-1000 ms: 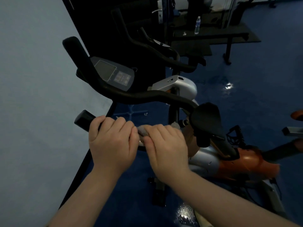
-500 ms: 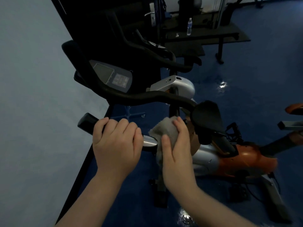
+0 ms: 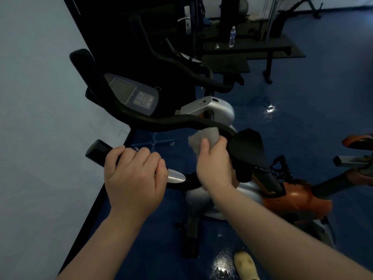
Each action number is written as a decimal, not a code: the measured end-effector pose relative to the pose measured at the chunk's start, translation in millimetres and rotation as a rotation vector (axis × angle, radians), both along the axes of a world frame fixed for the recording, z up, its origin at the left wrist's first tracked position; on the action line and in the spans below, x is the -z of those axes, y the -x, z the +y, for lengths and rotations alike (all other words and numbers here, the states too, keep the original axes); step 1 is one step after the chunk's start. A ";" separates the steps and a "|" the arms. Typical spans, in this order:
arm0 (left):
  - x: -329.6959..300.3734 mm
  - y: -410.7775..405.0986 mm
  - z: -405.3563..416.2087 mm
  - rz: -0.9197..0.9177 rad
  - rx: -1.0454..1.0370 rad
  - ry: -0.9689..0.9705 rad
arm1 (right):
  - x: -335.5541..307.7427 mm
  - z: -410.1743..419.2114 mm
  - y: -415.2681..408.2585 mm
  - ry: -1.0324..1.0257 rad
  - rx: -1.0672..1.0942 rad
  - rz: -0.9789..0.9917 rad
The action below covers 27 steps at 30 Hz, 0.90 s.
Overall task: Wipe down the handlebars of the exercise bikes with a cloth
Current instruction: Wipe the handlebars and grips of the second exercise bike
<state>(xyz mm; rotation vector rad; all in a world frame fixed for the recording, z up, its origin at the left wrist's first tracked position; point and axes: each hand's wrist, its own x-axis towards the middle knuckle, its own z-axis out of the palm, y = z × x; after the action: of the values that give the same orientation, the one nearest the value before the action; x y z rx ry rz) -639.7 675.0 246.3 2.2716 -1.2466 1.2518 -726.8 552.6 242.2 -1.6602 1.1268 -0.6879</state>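
Note:
An exercise bike with black handlebars (image 3: pixel 161 121) stands in front of me. My left hand (image 3: pixel 135 174) is wrapped around the near handlebar grip (image 3: pixel 96 151), next to a silver sensor pad (image 3: pixel 175 176). My right hand (image 3: pixel 215 164) holds a grey cloth (image 3: pixel 201 138) bunched up against the underside of the far handlebar, close to the black saddle (image 3: pixel 248 146). The bike's console (image 3: pixel 133 93) sits between the two bars.
A pale wall (image 3: pixel 40 118) runs along the left. A second bike's handlebars (image 3: pixel 191 71) stand behind, and an orange bike (image 3: pixel 296 197) lies to the right. A bench (image 3: pixel 252 49) with a water bottle (image 3: pixel 232 36) is at the back. Blue floor (image 3: pixel 312 108) spreads right.
My right hand lifted the cloth off the near handlebar, beside my left hand, and carried it up to the far bar. My left hand kept its grip.

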 end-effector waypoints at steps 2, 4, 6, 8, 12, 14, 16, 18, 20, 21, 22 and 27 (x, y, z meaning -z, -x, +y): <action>-0.5 -1.4 0.5 -0.008 -0.005 -0.002 | 1.0 -8.2 -3.1 -0.046 0.024 -0.030; 0.4 -0.2 1.5 -0.007 -0.007 0.001 | 4.5 7.2 7.8 -0.026 -0.010 -0.076; 1.7 0.6 0.9 -0.009 -0.008 0.007 | 11.7 30.0 19.8 0.062 -0.104 -0.074; 1.4 -0.8 0.9 -0.005 -0.007 0.009 | 18.7 33.3 23.4 0.246 -0.185 -0.049; -0.6 1.5 2.5 0.028 -0.023 -0.023 | 17.2 22.5 29.3 0.346 -0.248 -0.171; -1.2 3.8 3.6 0.061 0.003 -0.044 | 21.0 42.1 35.7 0.403 -0.272 -0.157; -5.4 4.3 5.9 0.134 0.089 0.005 | 18.7 62.4 34.3 0.489 -0.282 -0.082; -11.7 7.5 10.7 0.272 0.236 0.130 | 8.6 62.2 28.5 0.578 -0.340 -0.024; -17.6 11.6 18.0 0.355 0.329 0.247 | -3.6 45.1 25.3 0.664 -0.479 0.062; -19.1 12.6 23.4 0.369 0.331 0.280 | -6.5 37.5 26.2 0.722 -0.540 0.111; -19.2 13.4 29.6 0.382 0.309 0.306 | -6.1 32.9 28.6 0.767 -0.572 0.140; -22.6 15.9 50.3 0.653 0.262 0.459 | -18.5 54.8 7.4 0.747 -0.498 0.232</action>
<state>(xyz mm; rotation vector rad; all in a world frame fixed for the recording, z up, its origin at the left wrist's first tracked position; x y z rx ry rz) -655.6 725.3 268.9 1.8679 -0.8613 0.5470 -734.2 607.4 260.7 -2.5901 0.5662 -0.6303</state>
